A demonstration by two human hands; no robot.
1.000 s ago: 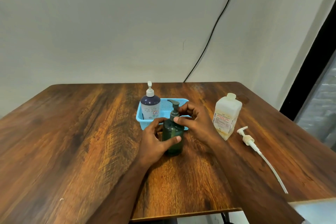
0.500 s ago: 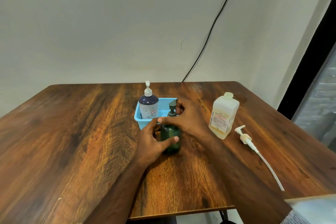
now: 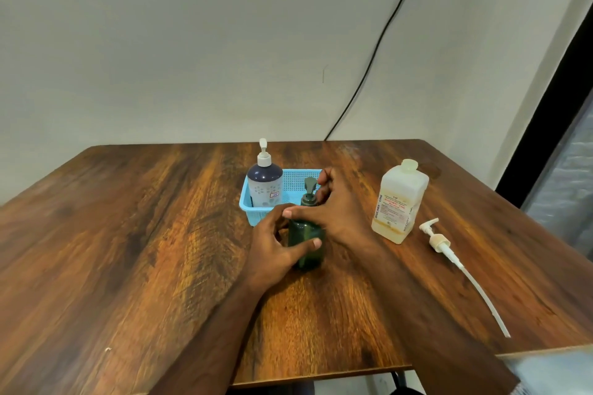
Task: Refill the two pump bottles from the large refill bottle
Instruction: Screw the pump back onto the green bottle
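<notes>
At frame centre, my left hand (image 3: pixel 272 244) grips the green pump bottle (image 3: pixel 306 242) while my right hand (image 3: pixel 337 208) pinches its pump collar (image 3: pixel 309 200).

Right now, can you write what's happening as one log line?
step: opening green pump bottle | left hand: grips bottle body | right hand: grips pump collar | refill bottle: upright, pump out | blue bottle: in basket

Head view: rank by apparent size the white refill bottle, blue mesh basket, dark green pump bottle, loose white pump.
1. Translucent white square refill bottle and light blue plastic mesh basket: too close to call, basket partly hidden.
2. Dark green pump bottle, partly covered by both hands.
3. Loose white pump with long dip tube: longest, but thinnest.
</notes>
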